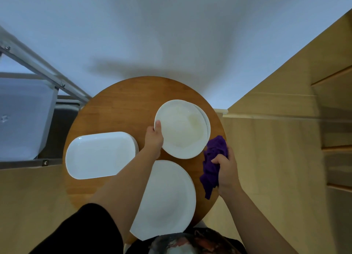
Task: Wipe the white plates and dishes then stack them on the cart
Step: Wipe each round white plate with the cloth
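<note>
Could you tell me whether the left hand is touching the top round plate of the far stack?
Touching: the head view shows the left hand gripping the top round plate at its near-left rim, thumb lying over the edge.

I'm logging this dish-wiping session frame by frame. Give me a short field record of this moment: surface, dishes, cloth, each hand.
surface: round wooden table
far dish: round white plate, top of a small stack, faint yellowish smear on it
left dish: oblong white platter, flat on the table
near dish: large round white plate, at the table's near edge
cloth: crumpled purple cloth
left hand: grips the far plate's left rim
right hand: holds the cloth beside that plate, not yet on it
cart: metal frame, at left
</note>
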Motion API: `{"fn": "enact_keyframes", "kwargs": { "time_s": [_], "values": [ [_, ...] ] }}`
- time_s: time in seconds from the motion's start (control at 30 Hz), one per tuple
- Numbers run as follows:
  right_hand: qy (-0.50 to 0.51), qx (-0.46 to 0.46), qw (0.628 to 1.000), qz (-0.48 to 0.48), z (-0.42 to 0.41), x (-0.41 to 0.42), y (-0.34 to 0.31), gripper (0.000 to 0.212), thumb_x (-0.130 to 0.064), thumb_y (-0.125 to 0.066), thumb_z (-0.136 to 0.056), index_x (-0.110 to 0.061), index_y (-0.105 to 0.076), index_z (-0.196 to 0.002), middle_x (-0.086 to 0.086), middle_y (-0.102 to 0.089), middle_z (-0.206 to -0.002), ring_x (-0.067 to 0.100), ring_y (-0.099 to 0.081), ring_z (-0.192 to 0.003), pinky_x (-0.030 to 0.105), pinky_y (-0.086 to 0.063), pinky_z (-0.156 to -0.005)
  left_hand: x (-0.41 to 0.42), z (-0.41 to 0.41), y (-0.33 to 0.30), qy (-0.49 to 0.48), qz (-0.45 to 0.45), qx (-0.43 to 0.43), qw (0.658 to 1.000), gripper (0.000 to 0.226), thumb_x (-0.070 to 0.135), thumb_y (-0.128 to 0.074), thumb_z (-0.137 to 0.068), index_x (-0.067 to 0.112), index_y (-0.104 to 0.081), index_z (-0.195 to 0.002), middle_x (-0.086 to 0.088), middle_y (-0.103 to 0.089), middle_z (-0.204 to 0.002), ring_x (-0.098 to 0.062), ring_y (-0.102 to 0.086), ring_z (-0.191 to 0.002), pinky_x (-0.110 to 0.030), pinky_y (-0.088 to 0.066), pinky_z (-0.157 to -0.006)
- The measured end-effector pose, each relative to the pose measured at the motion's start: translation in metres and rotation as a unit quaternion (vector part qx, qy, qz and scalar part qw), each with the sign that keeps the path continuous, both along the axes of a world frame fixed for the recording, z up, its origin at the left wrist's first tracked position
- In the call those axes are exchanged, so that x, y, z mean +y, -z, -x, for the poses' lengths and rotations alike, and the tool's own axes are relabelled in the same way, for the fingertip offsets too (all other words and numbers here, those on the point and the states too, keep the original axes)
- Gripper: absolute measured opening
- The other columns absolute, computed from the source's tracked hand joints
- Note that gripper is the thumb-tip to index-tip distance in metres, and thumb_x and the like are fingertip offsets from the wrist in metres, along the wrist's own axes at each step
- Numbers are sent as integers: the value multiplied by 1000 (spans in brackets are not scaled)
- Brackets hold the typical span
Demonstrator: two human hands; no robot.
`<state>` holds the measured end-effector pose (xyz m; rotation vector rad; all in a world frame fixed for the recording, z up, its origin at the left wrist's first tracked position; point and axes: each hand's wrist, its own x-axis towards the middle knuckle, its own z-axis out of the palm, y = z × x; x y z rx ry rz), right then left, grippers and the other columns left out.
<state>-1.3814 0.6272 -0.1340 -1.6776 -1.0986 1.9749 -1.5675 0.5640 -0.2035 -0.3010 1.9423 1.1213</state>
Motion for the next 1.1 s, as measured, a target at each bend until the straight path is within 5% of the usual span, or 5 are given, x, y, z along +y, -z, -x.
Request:
{"fn": "enact_keyframes", "kwargs": {
  "time_s": [0.27,0.43,0.63,0.87,1.1],
  "values": [
    [-66,-34,946,-316,17,-14,-48,78,-21,-61,-68,-34,-30,-138,-10,-37,-134,9,-44,-116,12,-48,-75,-10,-19,-64,-97,-141,-68,983,38,64,-28,-92,39,-51,-110,1,-61,-116,-25,-58,-106,-50,-52,-90],
    [-351,-332,793,-370,44,-17,-62,88,-68,-44,-84,-32,3,-150,7,1,-159,35,2,-144,54,-12,-113,-33,-34,-114,-113,-200,-88,969,39,68,-34,-86,40,-58,-100,-1,-71,-100,-28,-67,-97,-51,-56,-81],
    [-302,-386,814,-311,70,-55,-71,99,-73,-31,-84,-10,10,-149,19,7,-157,36,12,-144,47,8,-114,-73,-56,-150,-124,-170,-31,977,41,67,-31,-88,39,-61,-90,10,-71,-69,-17,-67,-76,-22,-50,-42],
    [-173,-291,805,-488,81,-79,-93,94,-59,-52,-84,-14,-5,-151,13,-4,-159,30,3,-146,44,4,-115,-109,-63,-177,-115,-202,33,972,32,64,-36,-88,41,-58,-87,11,-68,-69,-15,-65,-75,-17,-46,-39],
    [-275,-203,758,-556,101,-107,-120,79,-66,-33,-83,-29,-14,-150,8,-20,-157,28,-11,-145,47,-7,-115,-123,-51,-197,-69,-232,80,967,30,64,-33,-89,42,-54,-88,17,-62,-89,-8,-58,-86,-19,-46,-64]
  ]
}}
